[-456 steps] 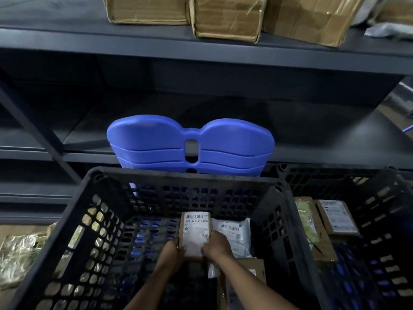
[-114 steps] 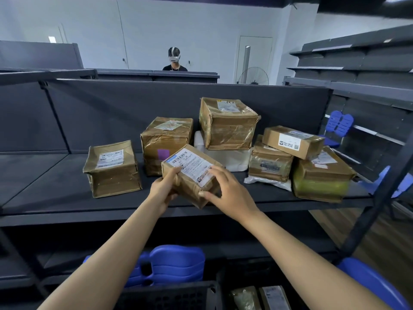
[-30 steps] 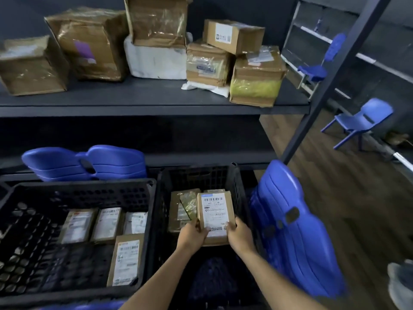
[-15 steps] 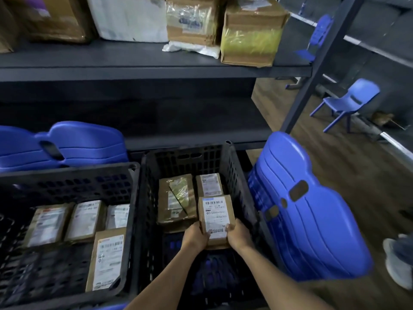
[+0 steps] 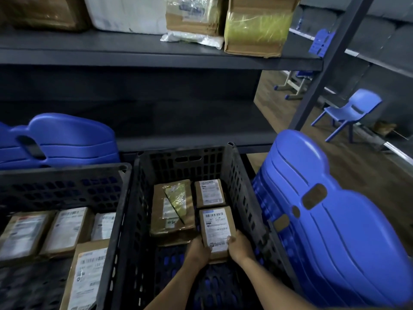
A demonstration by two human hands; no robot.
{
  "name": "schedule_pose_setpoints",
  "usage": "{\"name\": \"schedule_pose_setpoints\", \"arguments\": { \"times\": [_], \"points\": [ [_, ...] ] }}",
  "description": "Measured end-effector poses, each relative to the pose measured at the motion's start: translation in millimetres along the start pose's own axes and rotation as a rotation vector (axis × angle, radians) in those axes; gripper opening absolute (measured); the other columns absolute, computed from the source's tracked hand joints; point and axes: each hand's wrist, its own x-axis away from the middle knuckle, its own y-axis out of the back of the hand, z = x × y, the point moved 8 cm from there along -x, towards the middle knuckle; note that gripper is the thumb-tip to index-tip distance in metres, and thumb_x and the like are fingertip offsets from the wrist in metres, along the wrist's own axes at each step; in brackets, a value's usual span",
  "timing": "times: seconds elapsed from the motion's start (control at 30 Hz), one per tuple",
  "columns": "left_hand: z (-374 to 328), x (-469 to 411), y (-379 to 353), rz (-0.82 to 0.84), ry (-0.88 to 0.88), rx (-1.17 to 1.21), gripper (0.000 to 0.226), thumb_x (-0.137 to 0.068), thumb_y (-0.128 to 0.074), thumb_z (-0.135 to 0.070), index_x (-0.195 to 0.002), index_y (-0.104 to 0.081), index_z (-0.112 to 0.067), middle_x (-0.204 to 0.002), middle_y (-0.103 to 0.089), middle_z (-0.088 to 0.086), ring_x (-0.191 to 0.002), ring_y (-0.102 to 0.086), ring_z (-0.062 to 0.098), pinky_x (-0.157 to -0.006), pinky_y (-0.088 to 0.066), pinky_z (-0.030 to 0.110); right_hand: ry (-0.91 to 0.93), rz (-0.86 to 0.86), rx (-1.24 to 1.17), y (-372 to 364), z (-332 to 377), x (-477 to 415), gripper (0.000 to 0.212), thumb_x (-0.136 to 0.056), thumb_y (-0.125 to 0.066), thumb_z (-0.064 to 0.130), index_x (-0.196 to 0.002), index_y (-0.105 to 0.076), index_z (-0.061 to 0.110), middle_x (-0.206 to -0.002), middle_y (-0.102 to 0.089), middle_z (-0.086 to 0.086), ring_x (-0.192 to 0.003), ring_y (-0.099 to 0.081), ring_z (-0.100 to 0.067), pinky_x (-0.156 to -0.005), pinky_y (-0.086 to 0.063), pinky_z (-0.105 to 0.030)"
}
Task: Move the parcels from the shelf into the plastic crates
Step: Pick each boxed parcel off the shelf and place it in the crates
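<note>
L grip [image 5: 198, 250], R grip [image 5: 239, 245] hold flat cardboard parcel [image 5: 217, 228] in perforated crate [image 5: 242, 191].

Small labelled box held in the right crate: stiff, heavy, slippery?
Probably stiff: the box shows flat faces and straight edges between the left hand and right hand. Likely light, since both grip only its near end. Its surface looks matte, so probably not slippery.

I see the left crate [image 5: 67, 173] beside the right crate [image 5: 243, 198], both below the shelf [image 5: 134, 57]. In the right crate, the near parcel [image 5: 216, 229] is before the small parcel [image 5: 210, 192] and right of the large parcel [image 5: 172, 206].
</note>
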Motion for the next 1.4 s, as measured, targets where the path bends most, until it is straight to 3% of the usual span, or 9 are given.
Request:
{"name": "schedule_pose_setpoints", "arguments": {
  "times": [0.13, 0.33, 0.57, 0.7, 0.87, 1.07, 1.23, 1.4],
  "points": [
    [5.0, -13.7, -5.5, -0.002, 0.011, 0.024, 0.038, -0.088, -0.057, -0.010, -0.125, -0.058, -0.009, -0.126, -0.063, 0.009, -0.115, -0.060, 0.023, -0.085, -0.044, 0.021, 0.015, -0.006, -0.003, -6.3, -0.4, -13.8, 0.034, -0.098, -0.043, 0.014, -0.129, -0.049, 0.000, -0.131, -0.056, -0.017, -0.119, -0.055, -0.028, -0.090, -0.042, -0.025],
    [7.8, -27.3, -18.8, 0.012, 0.021, 0.053, 0.042, -0.088, -0.053, -0.005, -0.129, -0.055, -0.013, -0.131, -0.060, 0.007, -0.119, -0.057, 0.022, -0.096, -0.045, 0.026, -0.003, 0.008, 0.006, -14.4, -9.8, -25.4, 0.036, -0.098, -0.044, 0.017, -0.129, -0.050, 0.001, -0.129, -0.058, -0.015, -0.117, -0.057, -0.027, -0.093, -0.046, -0.028],
    [10.3, -45.5, -26.4, -0.029, 0.034, 0.047, 0.035, -0.089, -0.051, -0.017, -0.123, -0.057, -0.017, -0.125, -0.064, 0.006, -0.112, -0.062, 0.023, -0.092, -0.050, 0.029, 0.017, -0.029, -0.011, -16.9, -11.0, -43.8, 0.034, -0.097, -0.044, 0.017, -0.128, -0.049, 0.003, -0.126, -0.060, -0.013, -0.113, -0.059, -0.028, -0.093, -0.049, -0.032],
    [5.3, -39.7, -25.2, -0.018, 0.031, 0.045, 0.036, -0.090, -0.050, -0.017, -0.125, -0.054, -0.019, -0.128, -0.062, 0.004, -0.114, -0.060, 0.023, -0.094, -0.049, 0.029, 0.056, -0.070, 0.017, -17.4, -8.6, -45.5, 0.043, -0.097, -0.044, 0.016, -0.138, -0.040, 0.006, -0.133, -0.055, -0.011, -0.120, -0.054, -0.026, -0.101, -0.045, -0.036],
    [-1.5, -26.5, -16.2, 0.011, 0.003, 0.050, 0.052, -0.087, -0.056, -0.020, -0.137, -0.042, -0.011, -0.134, -0.057, 0.008, -0.122, -0.055, 0.023, -0.100, -0.045, 0.029, 0.195, -0.105, 0.170, -5.1, 15.8, -28.4, 0.051, -0.095, -0.046, 0.025, -0.144, -0.034, 0.016, -0.144, -0.045, -0.002, -0.129, -0.046, -0.019, -0.107, -0.039, -0.031],
    [-42.5, 30.3, 36.9, 0.012, -0.063, -0.114, 0.043, -0.090, -0.053, -0.031, -0.130, -0.049, -0.016, -0.127, -0.062, 0.007, -0.116, -0.058, 0.025, -0.086, -0.046, 0.025, 0.379, 0.016, 0.418, 28.1, 70.0, 27.5, 0.057, -0.095, -0.044, 0.032, -0.148, -0.027, 0.017, -0.149, -0.034, -0.005, -0.134, -0.036, -0.020, -0.110, -0.034, -0.033],
    [-98.9, 81.2, 98.7, -0.022, -0.182, -0.355, 0.053, -0.091, -0.048, -0.038, -0.140, -0.039, -0.020, -0.127, -0.062, 0.006, -0.114, -0.058, 0.026, -0.091, -0.048, 0.031, 0.493, 0.056, 0.620, 73.6, 128.6, 73.6, 0.062, -0.099, -0.039, 0.037, -0.152, -0.015, 0.015, -0.159, -0.016, -0.004, -0.145, -0.015, -0.023, -0.116, -0.023, -0.034],
    [-160.2, 126.1, 171.5, -0.106, -0.243, -0.543, 0.057, -0.086, -0.042, -0.043, -0.134, -0.046, -0.013, -0.135, -0.054, 0.009, -0.123, -0.051, 0.029, -0.101, -0.044, 0.035, 0.633, 0.019, 0.642, 126.8, 194.0, 112.8, 0.061, -0.099, -0.042, 0.036, -0.150, -0.021, 0.011, -0.157, -0.022, -0.007, -0.145, -0.017, -0.025, -0.117, -0.022, -0.035]
  ]
}}
